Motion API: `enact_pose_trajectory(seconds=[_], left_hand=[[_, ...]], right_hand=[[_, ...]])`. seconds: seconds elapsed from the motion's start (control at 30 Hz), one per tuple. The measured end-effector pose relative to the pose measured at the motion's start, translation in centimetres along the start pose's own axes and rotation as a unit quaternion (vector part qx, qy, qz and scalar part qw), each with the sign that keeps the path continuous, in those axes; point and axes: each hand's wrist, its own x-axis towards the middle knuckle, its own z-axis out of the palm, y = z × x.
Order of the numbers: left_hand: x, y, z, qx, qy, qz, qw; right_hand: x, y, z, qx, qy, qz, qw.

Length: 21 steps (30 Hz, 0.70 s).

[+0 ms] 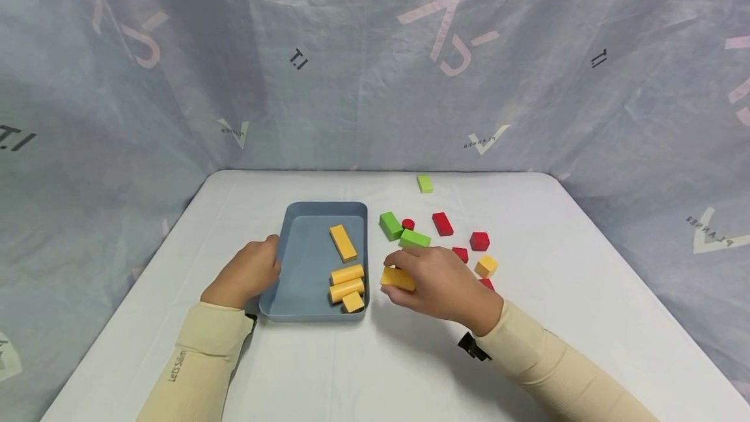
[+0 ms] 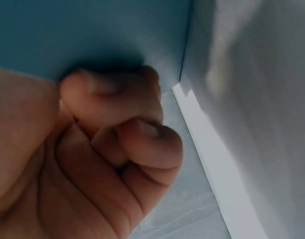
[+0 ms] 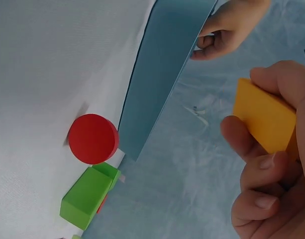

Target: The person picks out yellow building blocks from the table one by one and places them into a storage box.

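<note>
My left hand point(image 1: 250, 269) grips the left rim of a blue-grey tray point(image 1: 310, 318), fingers curled at its wall point(image 2: 117, 30) in the left wrist view. Inside the tray lie a long yellow block point(image 1: 342, 243), two yellow cylinders point(image 1: 347, 274) and a yellow cube point(image 1: 353, 303). Just beyond the tray's right side, my right hand point(image 1: 442, 282) pinches a yellow block point(image 3: 265, 115) between thumb and fingers, raised over the table. Nearest this hand are a green block point(image 1: 415, 239) and a small red block point(image 1: 460, 254).
Another green block point(image 1: 390, 226) and a red cylinder point(image 1: 408, 223) lie right of the tray. Farther right are a red block point(image 1: 443, 224), a red cube point(image 1: 480, 241) and a yellow cube point(image 1: 486, 266). A light green block point(image 1: 424, 183) lies near the table's back edge.
</note>
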Motion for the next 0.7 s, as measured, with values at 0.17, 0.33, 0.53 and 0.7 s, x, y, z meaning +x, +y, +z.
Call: enact_pose_trajectory(seconds=[0.17,0.33,0.53,0.7], left_hand=[[0.0,-0.08,-0.04,0.0,-0.001,0.002,1.0],[0.0,-0.06,-0.17,0.0,-0.002,0.002,1.0],[-0.1,0.01,-0.26,-0.002,-0.004,-0.002,1.0],[-0.15,0.01,-0.22,-0.009,-0.008,-0.001,0.9999]], right_hand=[[0.03,-0.28,-0.17,0.001,0.003,0.007,1.0],[0.19,-0.47,-0.25,-0.01,0.027,-0.005,1.0],[0.52,-0.53,-0.03,-0.023,0.049,-0.017,0.998],[0.79,-0.48,0.35,-0.044,0.068,-0.027,0.996]])
